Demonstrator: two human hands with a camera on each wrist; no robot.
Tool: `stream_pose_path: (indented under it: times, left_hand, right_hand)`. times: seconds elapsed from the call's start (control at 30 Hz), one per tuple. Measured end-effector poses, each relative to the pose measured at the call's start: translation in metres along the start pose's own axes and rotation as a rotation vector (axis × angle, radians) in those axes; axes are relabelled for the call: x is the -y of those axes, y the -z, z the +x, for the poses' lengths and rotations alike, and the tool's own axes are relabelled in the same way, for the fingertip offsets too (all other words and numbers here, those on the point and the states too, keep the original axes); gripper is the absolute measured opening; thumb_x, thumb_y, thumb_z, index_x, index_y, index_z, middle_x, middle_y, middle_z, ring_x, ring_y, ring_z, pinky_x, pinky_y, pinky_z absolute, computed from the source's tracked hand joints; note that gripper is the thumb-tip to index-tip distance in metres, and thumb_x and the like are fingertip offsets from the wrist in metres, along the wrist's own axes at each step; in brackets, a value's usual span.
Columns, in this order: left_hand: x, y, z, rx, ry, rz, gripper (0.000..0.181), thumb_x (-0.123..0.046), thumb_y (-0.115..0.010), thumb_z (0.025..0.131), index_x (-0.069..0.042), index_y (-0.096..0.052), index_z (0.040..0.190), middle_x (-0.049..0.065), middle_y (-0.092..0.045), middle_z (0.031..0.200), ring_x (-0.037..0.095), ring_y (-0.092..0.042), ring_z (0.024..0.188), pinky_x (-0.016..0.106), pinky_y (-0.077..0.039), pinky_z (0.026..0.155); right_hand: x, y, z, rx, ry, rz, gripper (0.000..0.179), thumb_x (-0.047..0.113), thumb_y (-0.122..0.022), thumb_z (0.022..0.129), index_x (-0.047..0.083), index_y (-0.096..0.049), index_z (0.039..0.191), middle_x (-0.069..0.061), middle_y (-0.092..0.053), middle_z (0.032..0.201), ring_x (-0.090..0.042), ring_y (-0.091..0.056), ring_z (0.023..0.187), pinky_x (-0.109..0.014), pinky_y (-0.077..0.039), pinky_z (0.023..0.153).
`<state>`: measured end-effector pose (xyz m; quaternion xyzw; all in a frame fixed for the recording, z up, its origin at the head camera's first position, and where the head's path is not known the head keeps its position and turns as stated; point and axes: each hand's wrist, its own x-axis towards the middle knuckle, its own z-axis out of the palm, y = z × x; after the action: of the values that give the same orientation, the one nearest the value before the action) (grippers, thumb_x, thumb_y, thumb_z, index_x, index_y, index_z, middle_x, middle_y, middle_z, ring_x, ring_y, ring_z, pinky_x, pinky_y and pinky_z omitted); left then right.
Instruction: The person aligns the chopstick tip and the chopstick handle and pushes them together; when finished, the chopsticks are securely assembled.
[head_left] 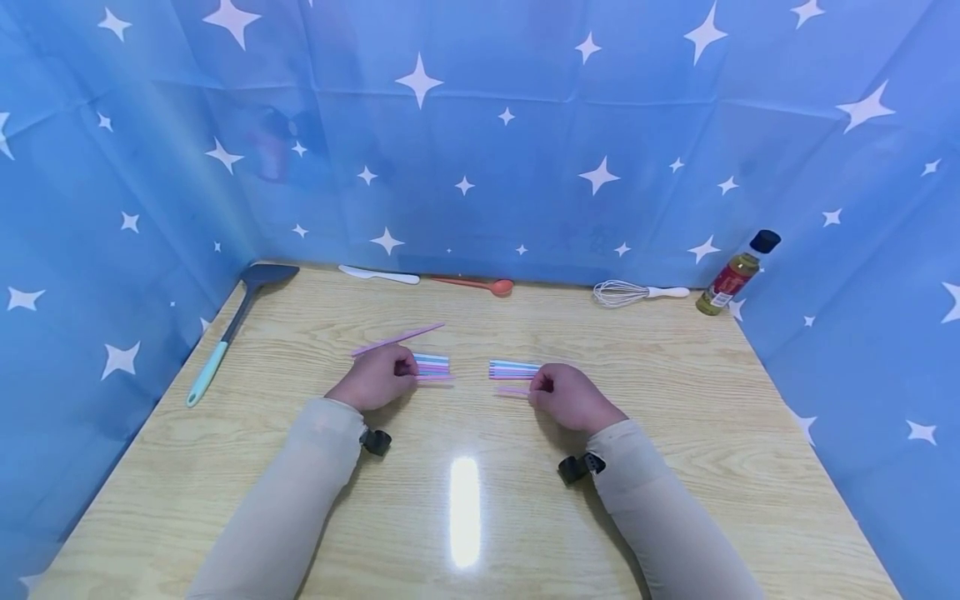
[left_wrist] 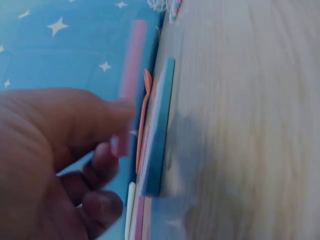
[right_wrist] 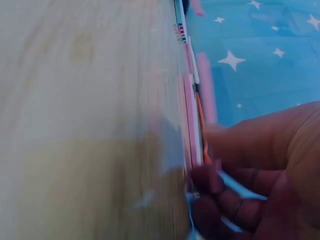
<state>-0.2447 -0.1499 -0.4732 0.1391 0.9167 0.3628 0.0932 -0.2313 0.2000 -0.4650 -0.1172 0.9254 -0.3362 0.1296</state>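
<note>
My left hand (head_left: 378,377) pinches a pink chopstick (left_wrist: 132,70) between thumb and fingers, its tip pointing right. Under and beside that hand, a row of pink, blue and white chopsticks (head_left: 432,364) lies side by side. Another pink chopstick (head_left: 405,336) slants behind the hand; whether it touches the hand is unclear. Across a gap, my right hand (head_left: 570,397) pinches a second pink chopstick (right_wrist: 206,95), which points left. Behind its fingers lies a similar row of chopsticks (head_left: 513,369), partly hidden. Both held sticks look blurred in the wrist views.
Along the back edge of the wooden table (head_left: 465,433) lie a white knife (head_left: 378,274), an orange spoon (head_left: 480,286) and a whisk (head_left: 633,292). A spatula (head_left: 225,337) is at left, a bottle (head_left: 731,282) at the back right. Starry blue curtain (head_left: 480,142) surrounds the table.
</note>
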Motion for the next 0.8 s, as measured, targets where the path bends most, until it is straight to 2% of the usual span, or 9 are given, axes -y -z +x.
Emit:
stream_pose_path:
  times: [0.1, 0.2, 0.27, 0.43, 0.8]
  left_hand:
    - [-0.006, -0.002, -0.001, -0.014, -0.03, -0.067, 0.005, -0.014, -0.07, 0.102, -0.01, -0.069, 0.099, 0.004, -0.064, 0.095, 0.018, -0.054, 0.079, 0.032, -0.048, 0.071]
    - [-0.013, -0.004, -0.002, -0.018, -0.065, -0.131, 0.005, -0.014, -0.069, 0.103, -0.01, -0.068, 0.1, 0.005, -0.061, 0.09, 0.018, -0.05, 0.071, 0.03, -0.045, 0.062]
    - [-0.016, -0.007, -0.002, -0.022, -0.088, -0.154, 0.005, -0.015, -0.068, 0.104, -0.011, -0.068, 0.101, 0.004, -0.06, 0.088, 0.018, -0.048, 0.071, 0.028, -0.044, 0.061]
    - [-0.021, -0.013, -0.002, -0.028, -0.129, -0.16, 0.004, -0.017, -0.068, 0.104, -0.013, -0.067, 0.103, 0.002, -0.059, 0.088, 0.018, -0.046, 0.072, 0.028, -0.043, 0.063]
    - [-0.022, -0.015, -0.003, -0.042, -0.131, -0.188, 0.004, -0.016, -0.068, 0.104, -0.013, -0.069, 0.106, 0.006, -0.057, 0.087, 0.019, -0.045, 0.072, 0.028, -0.041, 0.064]
  right_hand:
    - [0.002, -0.001, 0.0, -0.05, 0.058, 0.083, 0.004, 0.009, -0.065, 0.103, 0.008, -0.067, 0.1, -0.005, -0.061, 0.089, -0.02, -0.054, 0.079, -0.033, -0.046, 0.071]
    - [0.003, -0.002, 0.001, -0.097, 0.113, 0.172, 0.006, 0.009, -0.065, 0.104, 0.009, -0.07, 0.107, -0.004, -0.062, 0.089, -0.021, -0.054, 0.077, -0.03, -0.046, 0.068]
    - [0.005, -0.002, 0.001, -0.112, 0.136, 0.212, 0.01, 0.008, -0.066, 0.104, 0.011, -0.073, 0.11, -0.004, -0.063, 0.089, -0.021, -0.053, 0.076, -0.029, -0.046, 0.066]
    - [0.009, -0.002, 0.0, -0.132, 0.158, 0.243, 0.013, 0.01, -0.066, 0.104, 0.011, -0.076, 0.112, -0.003, -0.063, 0.086, -0.02, -0.051, 0.072, -0.026, -0.043, 0.061]
    - [0.008, -0.004, 0.0, -0.154, 0.202, 0.27, 0.013, 0.008, -0.066, 0.104, 0.006, -0.076, 0.111, -0.003, -0.064, 0.086, -0.018, -0.05, 0.072, -0.025, -0.042, 0.061]
